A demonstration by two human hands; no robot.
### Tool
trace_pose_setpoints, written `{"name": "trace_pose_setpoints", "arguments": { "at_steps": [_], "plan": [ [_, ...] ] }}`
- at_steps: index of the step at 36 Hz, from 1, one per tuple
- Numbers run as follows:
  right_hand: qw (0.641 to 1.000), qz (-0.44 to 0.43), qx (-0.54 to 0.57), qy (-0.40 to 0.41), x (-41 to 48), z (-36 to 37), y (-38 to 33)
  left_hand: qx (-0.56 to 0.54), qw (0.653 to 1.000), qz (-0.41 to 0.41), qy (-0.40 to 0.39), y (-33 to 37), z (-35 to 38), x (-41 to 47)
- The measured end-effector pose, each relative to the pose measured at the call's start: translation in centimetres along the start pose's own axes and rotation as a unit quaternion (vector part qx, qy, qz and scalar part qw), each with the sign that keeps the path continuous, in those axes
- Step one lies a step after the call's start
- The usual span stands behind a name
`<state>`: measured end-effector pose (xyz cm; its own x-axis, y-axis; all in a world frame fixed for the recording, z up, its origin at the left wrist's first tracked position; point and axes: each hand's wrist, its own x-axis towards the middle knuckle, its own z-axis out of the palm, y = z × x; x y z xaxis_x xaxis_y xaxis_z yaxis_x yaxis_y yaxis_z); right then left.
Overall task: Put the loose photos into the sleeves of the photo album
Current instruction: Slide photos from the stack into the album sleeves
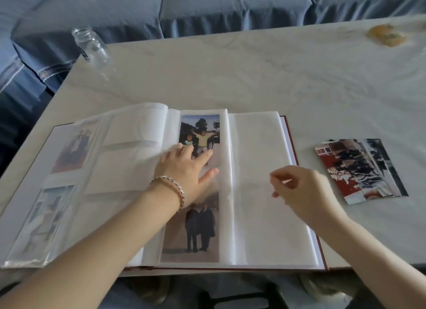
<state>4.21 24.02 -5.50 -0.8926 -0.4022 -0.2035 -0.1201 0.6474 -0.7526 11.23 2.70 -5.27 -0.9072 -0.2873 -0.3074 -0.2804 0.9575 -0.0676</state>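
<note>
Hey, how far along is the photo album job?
Done: several sleeved photos sit in the album. In hand: the left hand presses flat on a page; the right hand curls over the blank page, grip unclear. Left: loose photos lie on the table.

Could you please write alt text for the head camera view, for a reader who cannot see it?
A person's left hand rests flat on a page of sleeved photos in an open white-paged photo album on a pale marble table, while the right hand, fingers curled, is over the blank right page. A stack of loose colour photos lies right of the album.
</note>
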Motion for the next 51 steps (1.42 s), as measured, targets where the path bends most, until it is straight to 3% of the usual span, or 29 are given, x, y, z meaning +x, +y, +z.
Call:
{"name": "trace_pose_setpoints", "arguments": {
  "at_steps": [2, 4, 8, 11, 15, 20, 23, 25, 27, 29, 31, 32, 35, 37, 40, 44, 46, 48, 51],
  "plan": [
    [0.991, -0.042, -0.100, 0.073, 1.0, -1.7, 1.5, -0.002, 1.000, -0.016, -0.001, 0.9, 0.3, -0.1],
    [0.973, -0.032, -0.207, 0.093, 2.4, -3.1, 3.2, -0.012, 1.000, -0.027, 0.004, 1.6, 0.6, -0.3],
    [0.937, 0.074, -0.339, 0.048, 4.0, -4.5, 5.6, -0.059, 0.997, -0.046, 0.010, 2.1, 0.7, -0.7],
    [0.914, 0.087, -0.394, 0.033, 4.2, -4.6, 6.2, -0.072, 0.996, -0.053, 0.013, 2.3, 0.6, -0.7],
    [0.901, 0.039, -0.427, 0.065, 3.7, -4.9, 5.6, -0.084, 0.994, -0.063, 0.011, 2.6, 0.3, -0.6],
    [0.911, 0.052, -0.402, 0.068, 3.4, -5.6, 5.5, -0.108, 0.991, -0.058, 0.046, 3.4, -0.1, -0.5],
    [0.912, -0.045, -0.377, 0.156, 3.0, -5.9, 5.2, -0.198, 0.974, -0.018, 0.109, 3.9, -0.2, -0.4],
    [0.894, -0.171, -0.321, 0.262, 2.5, -5.5, 4.8, -0.302, 0.943, 0.002, 0.139, 4.7, -0.6, -0.5],
    [0.872, -0.276, -0.264, 0.306, 2.1, -4.8, 3.9, -0.418, 0.899, 0.002, 0.128, 5.8, -1.4, -0.7],
    [0.870, -0.341, -0.218, 0.281, 1.5, -4.0, 2.8, -0.547, 0.834, 0.001, 0.072, 6.8, -2.5, -1.1],
    [0.870, -0.391, -0.176, 0.242, 0.9, -2.9, 1.6, -0.675, 0.738, 0.013, -0.009, 7.6, -3.5, -1.6],
    [0.869, -0.414, -0.157, 0.220, 0.6, -2.3, 0.8, -0.706, 0.707, 0.015, -0.037, 7.8, -3.9, -1.8],
    [0.867, -0.454, -0.124, 0.162, -0.2, -0.2, -1.6, -0.740, 0.673, -0.015, 0.002, 7.7, -4.4, -2.6],
    [0.883, -0.449, -0.103, 0.093, -0.3, 0.8, -2.9, -0.717, 0.688, -0.085, 0.073, 6.6, -4.1, -2.6],
    [0.915, -0.400, -0.025, 0.040, 0.0, 1.1, -4.7, -0.632, 0.755, -0.106, 0.139, 3.8, -3.5, -2.5],
    [0.930, -0.365, 0.010, 0.040, 1.3, 1.0, -7.0, -0.524, 0.844, -0.045, 0.109, 0.2, -4.2, -3.7],
    [0.944, -0.328, -0.020, -0.030, 2.2, 0.9, -8.3, -0.447, 0.890, -0.018, 0.093, -1.3, -4.8, -4.3],
    [0.944, -0.299, -0.058, -0.124, 2.8, 1.0, -9.4, -0.398, 0.912, -0.002, 0.102, -2.7, -5.4, -4.8],
    [0.944, -0.280, -0.076, -0.160, 3.4, 1.8, -10.6, -0.408, 0.901, -0.009, 0.144, -4.4, -5.6, -5.2]
  ]
}}
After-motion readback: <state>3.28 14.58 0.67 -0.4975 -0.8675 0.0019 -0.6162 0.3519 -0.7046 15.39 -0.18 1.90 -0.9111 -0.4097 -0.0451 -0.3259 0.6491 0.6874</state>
